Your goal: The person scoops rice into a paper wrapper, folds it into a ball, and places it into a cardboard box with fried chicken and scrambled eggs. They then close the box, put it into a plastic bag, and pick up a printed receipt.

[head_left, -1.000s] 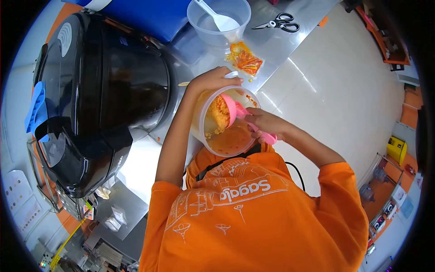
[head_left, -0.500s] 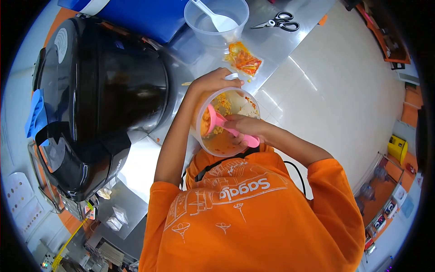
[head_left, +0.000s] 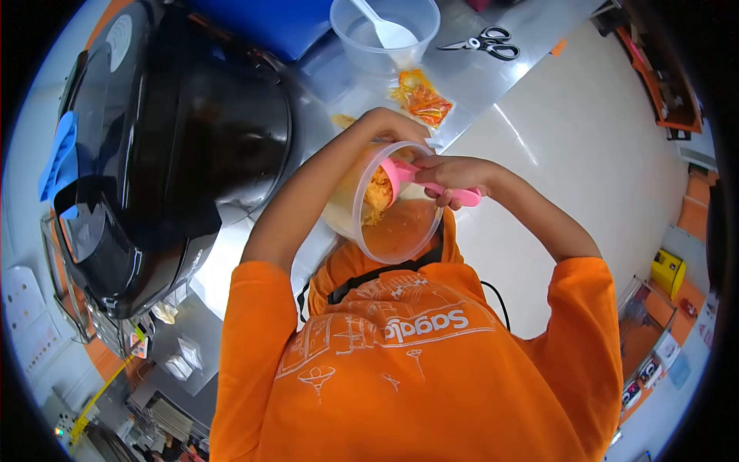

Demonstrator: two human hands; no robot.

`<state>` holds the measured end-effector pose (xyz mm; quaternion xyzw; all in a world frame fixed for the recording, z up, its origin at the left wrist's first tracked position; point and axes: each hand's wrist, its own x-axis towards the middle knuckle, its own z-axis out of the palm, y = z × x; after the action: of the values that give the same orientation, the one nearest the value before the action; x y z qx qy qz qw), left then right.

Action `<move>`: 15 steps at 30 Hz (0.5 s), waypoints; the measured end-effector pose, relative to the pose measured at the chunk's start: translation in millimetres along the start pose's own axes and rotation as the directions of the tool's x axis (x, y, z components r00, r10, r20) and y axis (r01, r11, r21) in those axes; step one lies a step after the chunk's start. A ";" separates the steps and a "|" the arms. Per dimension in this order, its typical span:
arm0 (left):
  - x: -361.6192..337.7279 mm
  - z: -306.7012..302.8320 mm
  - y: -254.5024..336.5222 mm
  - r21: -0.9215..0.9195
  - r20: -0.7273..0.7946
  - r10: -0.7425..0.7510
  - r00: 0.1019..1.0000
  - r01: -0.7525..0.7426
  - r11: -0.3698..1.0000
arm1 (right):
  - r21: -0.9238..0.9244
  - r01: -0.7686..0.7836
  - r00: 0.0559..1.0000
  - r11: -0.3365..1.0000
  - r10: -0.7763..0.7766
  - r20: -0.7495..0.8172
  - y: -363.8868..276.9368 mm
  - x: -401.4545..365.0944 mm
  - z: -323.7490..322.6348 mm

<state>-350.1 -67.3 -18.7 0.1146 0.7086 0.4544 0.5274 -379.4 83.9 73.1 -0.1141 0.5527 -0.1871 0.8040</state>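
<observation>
Clear round plastic tub [head_left: 339, 208]: tilted, its open mouth toward the orange shirt [head_left: 408, 377], crumbly orange food [head_left: 377, 196] inside.
Left hand [head_left: 396, 127]: curled over the tub's far side; fingers mostly hidden, so I cannot tell how that grip stands.
Pink plastic scoop [head_left: 392, 179]: has moved from the tub's left wall to the middle of its mouth, food heaped in its bowl, so a load seems gathered.
Right hand [head_left: 454, 179]: grip clamped on the scoop's handle, at the tub's right rim.
Glossy black appliance [head_left: 208, 115]: left of the tub, the left forearm [head_left: 308, 186] between them.
Clear plastic container [head_left: 350, 42]: beyond the tub on the metal surface [head_left: 477, 81], holding a white spatula [head_left: 394, 35].
Flat red-and-yellow packet [head_left: 423, 98]: between tub and container.
Black-handled scissors [head_left: 493, 43]: beyond the tub, right of the container.
</observation>
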 end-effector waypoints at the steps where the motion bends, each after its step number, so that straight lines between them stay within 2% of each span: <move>1: 7.7 2.4 -5.5 -0.082 0.004 0.011 1.000 -0.011 0.997 | -0.111 0.015 0.999 0.994 -0.019 -0.036 -4.3 -1.1 2.7; 4: 17.8 13.3 -6.4 -0.284 0.025 0.048 0.999 -0.039 0.958 | -0.410 0.018 0.993 0.912 -0.064 -0.099 -12.2 0.5 10.7; 5: 17.8 13.7 -4.5 -0.282 0.026 0.044 0.999 -0.035 0.959 | -0.705 0.024 0.999 0.709 -0.048 -0.014 -15.8 3.1 12.8; 6: 20.6 13.8 -5.2 -0.280 0.027 0.043 0.999 -0.033 0.960 | -0.908 0.054 0.998 0.416 -0.004 0.057 -20.5 5.4 15.9; 9: 31.8 16.6 -4.5 -0.252 0.046 0.024 0.999 -0.011 0.968 | -0.972 0.230 0.973 0.054 0.008 0.231 -8.8 24.1 17.8; 10: 34.7 15.2 -5.1 -0.238 0.052 0.014 0.999 -0.001 0.971 | -0.939 0.157 0.986 0.305 0.006 0.167 -7.2 22.2 24.0; 11: 36.1 15.0 -7.2 -0.226 0.057 0.003 0.998 0.010 0.974 | -0.841 0.078 0.994 0.535 0.020 0.105 -7.0 19.0 31.2; 12: 32.2 14.8 -6.6 -0.253 0.069 0.040 0.997 -0.021 0.967 | -0.682 0.069 0.995 0.728 -0.001 0.100 -5.2 18.3 34.2; 15: 19.5 20.0 -12.0 -0.280 -0.071 0.021 0.997 -0.040 0.959 | -0.275 0.019 0.982 0.961 0.033 0.185 19.9 37.1 28.4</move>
<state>-337.5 -51.1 -41.1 0.0338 0.6524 0.5623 0.5070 -337.7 85.4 44.2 -0.2401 0.4953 -0.0939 0.8296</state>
